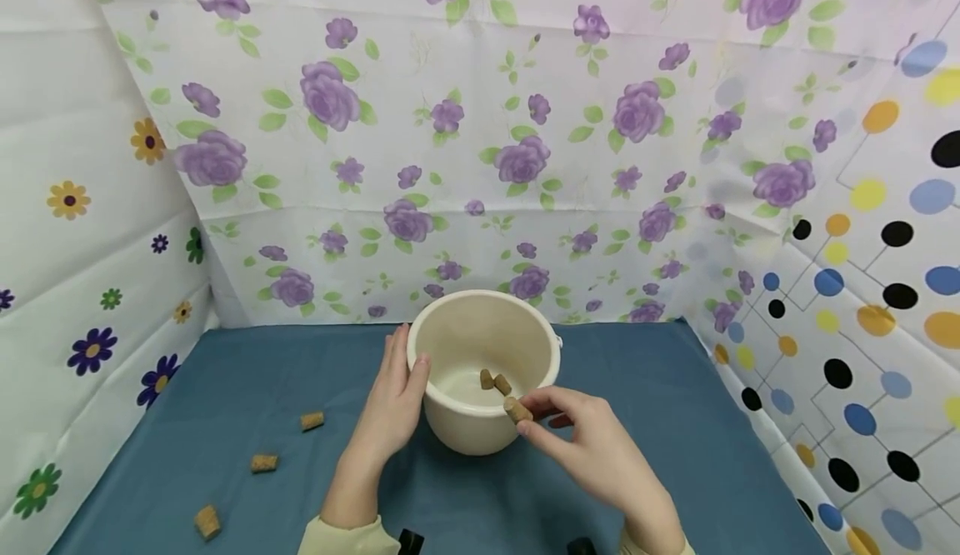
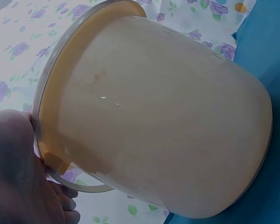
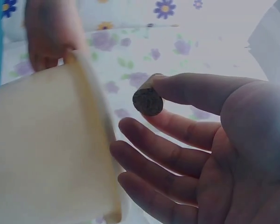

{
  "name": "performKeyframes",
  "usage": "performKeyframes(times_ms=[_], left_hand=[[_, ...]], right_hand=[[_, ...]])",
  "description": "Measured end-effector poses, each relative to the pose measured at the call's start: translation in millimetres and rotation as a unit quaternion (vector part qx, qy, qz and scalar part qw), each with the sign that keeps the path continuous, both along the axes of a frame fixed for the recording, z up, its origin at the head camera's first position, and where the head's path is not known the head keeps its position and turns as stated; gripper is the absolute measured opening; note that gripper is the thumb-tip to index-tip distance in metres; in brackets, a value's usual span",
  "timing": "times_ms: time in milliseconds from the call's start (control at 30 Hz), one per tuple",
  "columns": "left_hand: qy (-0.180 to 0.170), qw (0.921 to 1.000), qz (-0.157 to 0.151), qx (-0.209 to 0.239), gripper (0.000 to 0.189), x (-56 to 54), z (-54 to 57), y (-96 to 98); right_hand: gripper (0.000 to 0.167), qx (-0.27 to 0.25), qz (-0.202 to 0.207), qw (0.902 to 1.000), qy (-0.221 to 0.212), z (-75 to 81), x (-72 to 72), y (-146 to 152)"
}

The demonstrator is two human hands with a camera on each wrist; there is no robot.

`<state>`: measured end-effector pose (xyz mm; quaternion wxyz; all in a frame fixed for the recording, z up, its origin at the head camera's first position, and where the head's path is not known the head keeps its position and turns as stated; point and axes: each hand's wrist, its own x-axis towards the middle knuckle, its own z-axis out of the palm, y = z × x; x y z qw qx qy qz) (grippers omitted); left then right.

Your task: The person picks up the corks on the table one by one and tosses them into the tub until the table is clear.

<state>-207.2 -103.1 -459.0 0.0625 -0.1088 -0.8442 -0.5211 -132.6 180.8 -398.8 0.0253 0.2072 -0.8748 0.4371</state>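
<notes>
A cream bucket [image 1: 476,430] stands on the blue cloth, with two corks [image 1: 487,379] lying on its floor. My left hand [image 1: 390,405] holds the bucket's left rim, fingers along the outside and thumb over the edge. In the left wrist view the bucket [image 2: 163,116] fills the middle, my left hand [image 2: 18,168] at its rim by the loop handle [image 2: 91,188]. Between thumb and index finger, my right hand [image 1: 585,434] pinches a cork [image 1: 517,410] at the bucket's near right rim. In the right wrist view the cork's round end [image 3: 148,101] shows, the other fingers spread loosely below.
Three loose corks lie on the cloth left of the bucket: one [image 1: 312,421] nearest it, another [image 1: 264,463] farther left, a third [image 1: 207,522] near the front. A flowered sheet [image 1: 450,163] hangs behind, and patterned sheets [image 1: 862,305] enclose both sides.
</notes>
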Motion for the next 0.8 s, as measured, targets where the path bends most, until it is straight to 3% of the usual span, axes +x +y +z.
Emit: performKeyframes(times_ms=[333, 633, 800], left_hand=[[-0.004, 1.0000, 0.000, 0.001, 0.071, 1.4, -0.8, 2.3], [0.006, 1.0000, -0.003, 0.003, 0.073, 1.3, -7.1, 1.9], [0.011, 0.9999, -0.003, 0.004, 0.075, -0.5, -6.6, 1.8]], right_hand=[[0.021, -0.078, -0.048, 0.9945, 0.050, 12.3, -12.0, -19.2], [0.024, -0.093, -0.100, 0.9878, 0.075, 2.7, -24.1, -30.3], [0.025, -0.082, -0.108, 0.9852, 0.105, -1.6, -29.8, -34.1]])
